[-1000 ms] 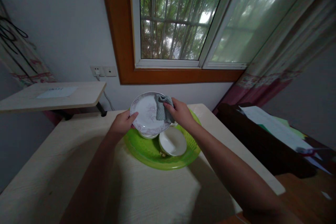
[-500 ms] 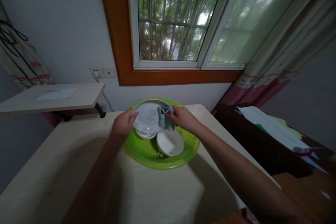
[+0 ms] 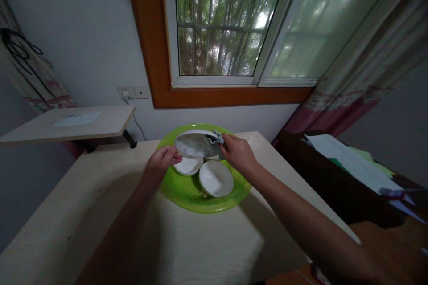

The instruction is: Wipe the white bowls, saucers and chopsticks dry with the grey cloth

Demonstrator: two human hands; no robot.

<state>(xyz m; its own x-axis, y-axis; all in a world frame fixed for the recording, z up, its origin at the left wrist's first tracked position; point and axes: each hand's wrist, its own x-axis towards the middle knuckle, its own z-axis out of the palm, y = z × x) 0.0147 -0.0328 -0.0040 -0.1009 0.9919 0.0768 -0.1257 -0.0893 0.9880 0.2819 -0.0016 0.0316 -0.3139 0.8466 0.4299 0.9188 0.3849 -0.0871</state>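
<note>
My left hand pinches the left edge of a white patterned plate, which is tilted to a narrow ellipse above the green basin. At the plate's right edge my right hand is closed on a bunched grey cloth; the cloth touches the rim. Whether the right fingers also grip the plate is hidden. Below, inside the basin, a small white bowl sits on the left and a larger white bowl nearer to me. Part of another pale dish lies behind them, mostly covered.
The basin stands on a light wooden table against the wall. A raised shelf with a paper label is on the left, under a wall socket. To the right, papers lie on a dark piece of furniture.
The plate has tipped from facing me to a flatter angle and come lower over the basin. The cloth has moved from the plate's face to its right rim, bunched up.
</note>
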